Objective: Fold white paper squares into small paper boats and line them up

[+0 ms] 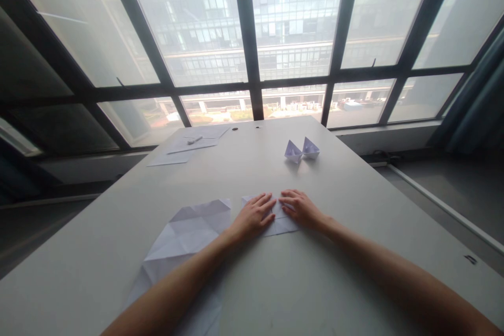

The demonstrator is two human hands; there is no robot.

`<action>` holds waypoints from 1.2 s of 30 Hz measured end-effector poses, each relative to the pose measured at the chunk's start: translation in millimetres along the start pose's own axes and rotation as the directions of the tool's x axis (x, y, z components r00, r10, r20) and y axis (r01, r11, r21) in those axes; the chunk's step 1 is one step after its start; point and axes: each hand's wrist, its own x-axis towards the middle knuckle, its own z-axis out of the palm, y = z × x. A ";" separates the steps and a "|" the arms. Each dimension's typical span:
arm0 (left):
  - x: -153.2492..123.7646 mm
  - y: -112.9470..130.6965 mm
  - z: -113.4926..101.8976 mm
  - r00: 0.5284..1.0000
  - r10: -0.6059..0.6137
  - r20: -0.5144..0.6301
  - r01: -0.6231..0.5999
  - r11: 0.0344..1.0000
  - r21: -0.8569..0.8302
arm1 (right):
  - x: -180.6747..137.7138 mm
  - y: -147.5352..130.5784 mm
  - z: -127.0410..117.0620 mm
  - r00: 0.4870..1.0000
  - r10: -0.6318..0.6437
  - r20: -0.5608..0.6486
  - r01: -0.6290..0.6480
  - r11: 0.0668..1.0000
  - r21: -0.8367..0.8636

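Both my hands lie flat on a small folded white paper (282, 226) in the middle of the grey table (315, 283). My left hand (254, 216) presses its left part with fingers stretched out. My right hand (301, 208) rests on its right part, fingers also extended, fingertips nearly meeting those of the left. Neither hand grips anything.
A large creased, unfolded sheet (185, 241) lies left of my hands. Two small folded paper boats (301, 150) stand farther back on the right. Loose sheets (189, 146) with a pen (194, 139) lie at the far left edge, before large windows.
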 end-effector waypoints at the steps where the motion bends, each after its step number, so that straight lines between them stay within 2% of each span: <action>1: 0.0 0.0 -0.1 1.000 0.000 0.000 0.000 1.000 0.002 | 0.0 0.2 0.2 1.000 0.000 -0.001 0.000 1.000 0.000; 26: 0.0 0.0 -0.8 1.000 0.001 -0.010 -0.001 1.000 -0.014 | 0.5 0.9 2.3 1.000 -0.005 -0.022 0.005 1.000 0.016; 28: 0.1 -0.8 0.0 1.000 0.006 -0.010 -0.006 1.000 -0.010 | 1.2 -0.8 0.4 0.998 0.014 -0.062 -0.012 0.999 0.041; 31: 0.2 -1.2 0.2 1.000 0.009 -0.014 -0.009 1.000 -0.010 | 2.6 -3.0 -4.3 0.980 0.065 -0.188 -0.045 0.993 0.112; 34: 0.3 -0.4 -1.0 1.000 0.004 -0.011 -0.004 1.000 -0.015 | 4.1 -3.6 -8.8 0.957 0.059 -0.284 0.011 0.971 0.239; 36: 0.3 0.2 -1.8 1.000 -0.002 0.000 0.002 1.000 -0.013 | 4.7 -3.9 -10.6 0.952 0.064 -0.299 0.050 0.932 0.360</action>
